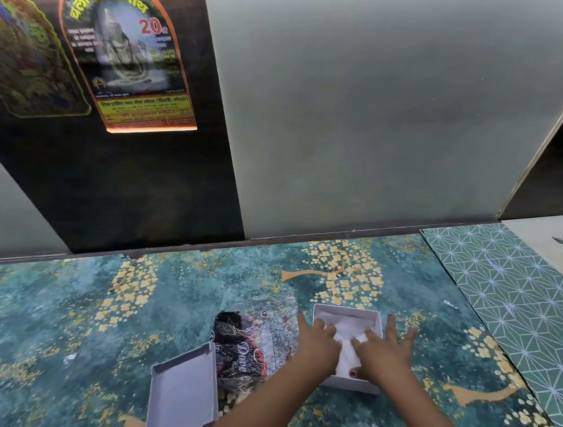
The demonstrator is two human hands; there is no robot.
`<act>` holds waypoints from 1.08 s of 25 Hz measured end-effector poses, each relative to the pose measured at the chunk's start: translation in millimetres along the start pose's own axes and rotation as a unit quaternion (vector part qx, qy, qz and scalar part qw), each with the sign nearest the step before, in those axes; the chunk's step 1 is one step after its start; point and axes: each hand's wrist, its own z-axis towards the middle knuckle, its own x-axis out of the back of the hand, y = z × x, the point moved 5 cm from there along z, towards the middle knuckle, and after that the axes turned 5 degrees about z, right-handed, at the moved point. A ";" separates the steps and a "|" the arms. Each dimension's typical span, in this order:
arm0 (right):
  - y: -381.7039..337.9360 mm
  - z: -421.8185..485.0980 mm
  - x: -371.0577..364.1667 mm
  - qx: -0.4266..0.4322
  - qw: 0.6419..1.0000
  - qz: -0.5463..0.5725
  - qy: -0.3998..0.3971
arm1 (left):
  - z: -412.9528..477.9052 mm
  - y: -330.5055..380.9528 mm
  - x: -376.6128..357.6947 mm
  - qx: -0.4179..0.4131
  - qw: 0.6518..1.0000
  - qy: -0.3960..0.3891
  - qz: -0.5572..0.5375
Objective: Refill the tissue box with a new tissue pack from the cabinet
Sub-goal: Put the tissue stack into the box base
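Observation:
A white open tissue box [346, 314] sits on the teal flowered surface, with white tissues [348, 330] lying inside it. My left hand [317, 344] and my right hand [382, 352] both rest flat over the box, fingers spread, pressing on the tissues. Just left of the box lies the opened clear and black plastic tissue wrapper [247, 341], crumpled. The white box lid [181, 400] lies upturned at the lower left of the wrapper.
The teal surface [90, 332] with yellow flowers runs wide to the left. A green geometric sheet [519, 305] lies at the right. Frosted cabinet doors [370, 101] and a dark panel with posters [124, 50] stand behind.

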 end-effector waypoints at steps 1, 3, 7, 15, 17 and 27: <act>1.2 -1.4 1.2 0.007 1.000 0.014 0.001 | -2.5 -1.7 0.4 -0.007 1.000 0.020 -0.009; 6.8 -7.7 3.4 0.027 0.996 0.081 0.039 | -13.3 -9.2 -0.9 -0.023 0.992 0.098 -0.082; 17.5 -31.1 15.6 0.103 0.860 0.396 0.304 | -63.1 -47.0 -14.3 0.052 0.879 0.264 -0.394; -49.8 -43.2 10.2 0.256 0.792 0.451 0.323 | -131.1 -150.0 -142.0 0.471 0.764 0.089 -0.432; -63.5 -45.0 14.8 0.279 0.791 0.446 0.312 | -127.4 -138.2 -150.1 0.428 0.792 0.053 -0.431; -58.6 -58.3 25.3 0.287 0.761 0.500 0.299 | -153.1 -128.6 -126.7 0.412 0.758 0.175 -0.475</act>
